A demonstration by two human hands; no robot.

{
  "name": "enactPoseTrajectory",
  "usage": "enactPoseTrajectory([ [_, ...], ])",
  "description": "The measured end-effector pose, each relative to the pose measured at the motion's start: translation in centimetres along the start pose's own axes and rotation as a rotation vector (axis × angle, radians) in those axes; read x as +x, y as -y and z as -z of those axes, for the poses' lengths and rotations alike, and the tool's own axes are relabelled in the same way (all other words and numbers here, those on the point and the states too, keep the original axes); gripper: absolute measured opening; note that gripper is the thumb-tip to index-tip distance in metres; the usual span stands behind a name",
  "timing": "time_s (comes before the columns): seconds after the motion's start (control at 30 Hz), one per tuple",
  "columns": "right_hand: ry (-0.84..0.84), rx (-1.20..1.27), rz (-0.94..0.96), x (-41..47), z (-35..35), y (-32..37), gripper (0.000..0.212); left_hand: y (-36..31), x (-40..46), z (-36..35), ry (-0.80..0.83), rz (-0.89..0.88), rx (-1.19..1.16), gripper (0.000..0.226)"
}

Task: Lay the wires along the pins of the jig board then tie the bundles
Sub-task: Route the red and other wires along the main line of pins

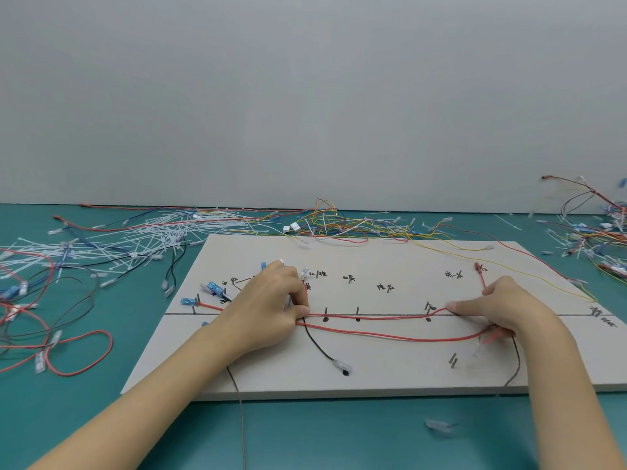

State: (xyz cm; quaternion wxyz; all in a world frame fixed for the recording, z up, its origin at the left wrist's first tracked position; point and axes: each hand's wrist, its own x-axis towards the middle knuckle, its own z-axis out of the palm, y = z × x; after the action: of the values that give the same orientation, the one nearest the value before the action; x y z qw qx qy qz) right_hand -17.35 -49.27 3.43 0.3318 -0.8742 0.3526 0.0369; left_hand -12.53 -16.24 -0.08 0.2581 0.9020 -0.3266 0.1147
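Red wires [373, 317] — stretched along jig board [373, 259] pins; left hand [268, 307] pinched them, right hand [502, 307] pressed one and gripped others.

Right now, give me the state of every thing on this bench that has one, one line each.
Left hand: pinching the red wires at the board's middle line.
Right hand: forefinger pressing a red wire to the board, other fingers curled round wire ends.
Red wires: stretched between both hands along the pins, untied.
Black wire: loose on the board, not laid.
Jig board: flat on the table.
Cable ties: loose heap, unused.
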Motion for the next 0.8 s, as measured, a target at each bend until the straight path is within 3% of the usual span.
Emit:
enactPoseTrajectory([
  [0.1, -0.001, -0.005, 0.056, 0.1, -0.4, 0.1, 0.049, 0.1, 0.0, -0.1, 0.009, 0.003, -0.004, 0.014],
  [0.3, -0.02, -0.016, 0.09, 0.1, -0.8, 0.4, 0.038, 0.1, 0.1, 0.0, 0.029, -0.01, -0.01, 0.021],
  [0.4, 0.004, 0.011, 0.089, 0.2, -0.8, 0.5, 0.042, 0.1, 0.2, 0.1, 0.039, -0.023, -0.012, 0.021],
  [0.53, -0.002, 0.07, 0.085, 0.3, -1.0, 0.6, 0.079, 0.1, 0.2, 0.1, 0.027, -0.032, -0.001, 0.017],
  [0.8, -0.022, 0.098, 0.1, 0.6, -1.2, 0.6, 0.075, 0.2, 0.0, 0.0, 0.027, -0.041, -0.008, 0.019],
])
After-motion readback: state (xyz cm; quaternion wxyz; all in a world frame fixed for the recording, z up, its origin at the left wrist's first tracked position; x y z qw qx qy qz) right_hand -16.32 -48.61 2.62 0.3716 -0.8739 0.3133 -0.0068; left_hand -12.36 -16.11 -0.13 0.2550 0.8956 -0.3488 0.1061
